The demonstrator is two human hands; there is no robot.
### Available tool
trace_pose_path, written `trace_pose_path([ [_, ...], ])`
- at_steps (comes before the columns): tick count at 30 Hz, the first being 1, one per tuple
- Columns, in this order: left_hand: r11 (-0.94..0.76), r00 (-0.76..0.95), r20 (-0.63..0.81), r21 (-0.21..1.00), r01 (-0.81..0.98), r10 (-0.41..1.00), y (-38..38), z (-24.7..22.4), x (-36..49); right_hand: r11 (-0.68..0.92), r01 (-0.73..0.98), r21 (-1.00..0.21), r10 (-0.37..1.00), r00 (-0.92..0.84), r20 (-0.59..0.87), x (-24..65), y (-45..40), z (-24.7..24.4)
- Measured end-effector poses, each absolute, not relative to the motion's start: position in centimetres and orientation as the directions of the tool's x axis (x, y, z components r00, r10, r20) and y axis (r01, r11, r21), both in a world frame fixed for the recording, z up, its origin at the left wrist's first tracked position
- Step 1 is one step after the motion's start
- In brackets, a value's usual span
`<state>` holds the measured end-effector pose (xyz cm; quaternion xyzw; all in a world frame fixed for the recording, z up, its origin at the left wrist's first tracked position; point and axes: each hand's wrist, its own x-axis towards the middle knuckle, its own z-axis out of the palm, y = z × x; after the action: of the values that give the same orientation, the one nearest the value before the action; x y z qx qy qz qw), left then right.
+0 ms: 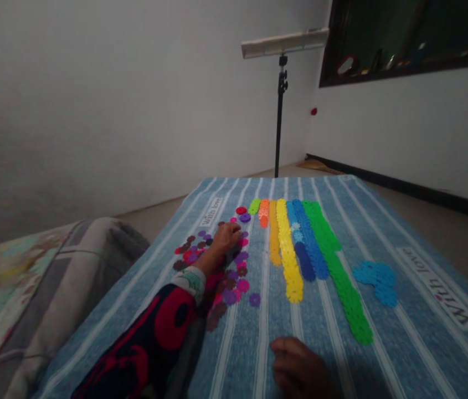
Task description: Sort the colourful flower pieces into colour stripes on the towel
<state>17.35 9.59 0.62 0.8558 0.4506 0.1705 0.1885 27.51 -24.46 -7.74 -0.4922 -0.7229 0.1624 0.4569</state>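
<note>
Left of yellow disc row (287,257), my left hand (225,238) curled over loose maroon and purple plastic discs (230,282), fingertips down, pinch unclear. Below row, right hand (296,368) rests fingers together on striped blue towel (425,343), nothing visibly held.

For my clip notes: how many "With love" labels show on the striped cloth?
2. One label sits near the far left edge of the cloth, past the left hand; the other label lies near the right edge. More could be hidden under the discs.
</note>
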Motion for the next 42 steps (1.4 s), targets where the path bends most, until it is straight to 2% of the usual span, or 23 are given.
trace_pose_path([
  [6,-0.547,0.531,0.153,0.367,0.753,0.833,8.5,2.2,10.4,0.417,0.587,-0.694,0.887,-0.094,0.453,27.7,-25.0,-6.6],
  [12,-0.499,0.482,0.145,0.377,0.781,0.864,7.0,3.1,4.5,0.386,0.601,-0.7,0.892,-0.051,0.449,27.1,-25.3,-6.7],
  [16,-0.464,0.451,0.12,0.33,0.822,0.885,5.7,2.7,2.1,0.373,0.62,-0.69,0.889,-0.027,0.456,26.9,-25.4,-6.6],
  [20,-0.478,0.478,0.081,0.298,0.826,0.875,4.2,2.1,1.1,0.374,0.638,-0.673,0.878,-0.009,0.479,26.9,-25.5,-6.4],
  [26,-0.474,0.501,0.024,0.369,0.8,0.865,1.1,1.7,0.8,0.349,0.639,-0.685,0.89,0.003,0.456,26.9,-25.7,-6.5],
  [31,-0.517,0.546,-0.001,0.319,0.795,0.838,-2.0,1.4,0.9,0.351,0.637,-0.686,0.892,-0.004,0.453,27.1,-25.8,-6.5],
  [35,-0.555,0.585,0.005,0.326,0.766,0.811,-3.6,1.3,0.5,0.367,0.643,-0.672,0.879,-0.004,0.477,27.1,-25.8,-6.6],
  [42,-0.507,0.542,-0.073,0.268,0.819,0.837,-5.5,1.4,-0.8,0.356,0.652,-0.67,0.883,0.001,0.47,27.0,-25.9,-6.5],
])
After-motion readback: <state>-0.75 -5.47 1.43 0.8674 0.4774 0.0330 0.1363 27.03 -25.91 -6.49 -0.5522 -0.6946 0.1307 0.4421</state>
